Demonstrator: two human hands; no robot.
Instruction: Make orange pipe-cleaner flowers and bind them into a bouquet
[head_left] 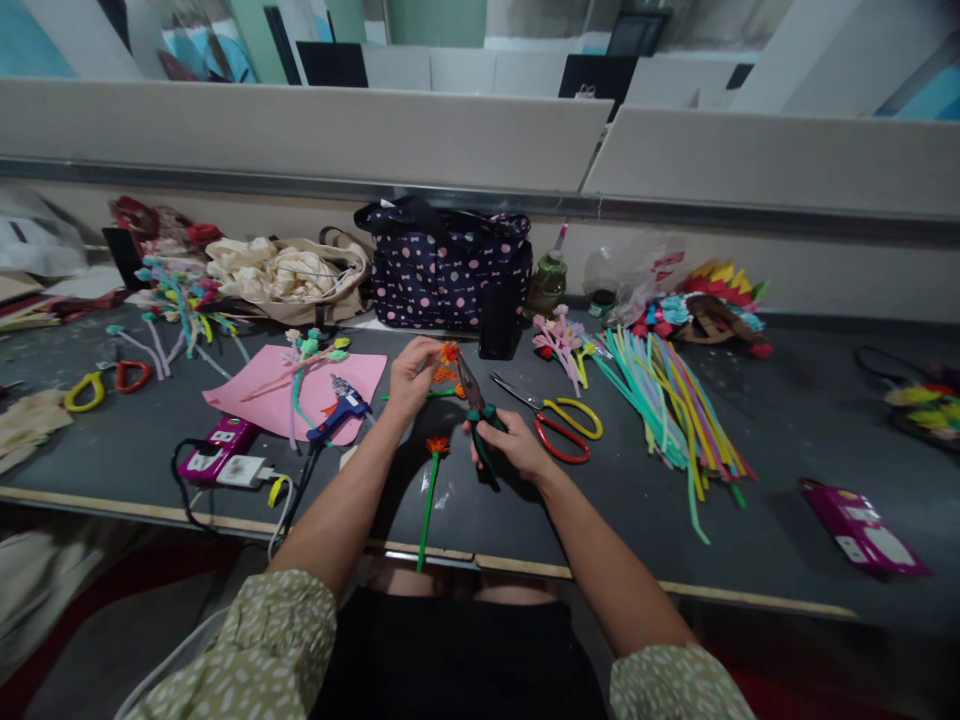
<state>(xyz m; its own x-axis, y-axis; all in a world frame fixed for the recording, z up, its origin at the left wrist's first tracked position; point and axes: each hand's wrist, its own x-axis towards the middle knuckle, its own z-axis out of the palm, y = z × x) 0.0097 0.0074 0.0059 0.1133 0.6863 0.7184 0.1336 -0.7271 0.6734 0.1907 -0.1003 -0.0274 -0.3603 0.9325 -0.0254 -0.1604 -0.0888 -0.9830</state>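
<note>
Currently pinching orange flower [449, 352] in left hand [416, 380], gripping pliers [478, 408] in right hand [514, 440], both in front of dotted bag [450, 265]. Apparently shaping flower; calling next for steady pinch, careful squeeze of pliers.

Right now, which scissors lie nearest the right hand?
The near scissors, just right of the pliers in the right hand; the other scissors lie far left, beyond the pink sheet.

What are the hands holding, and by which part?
The right hand grips the pliers by their green handles; the left hand pinches an orange piece, but exactly where is too small to tell.
</note>
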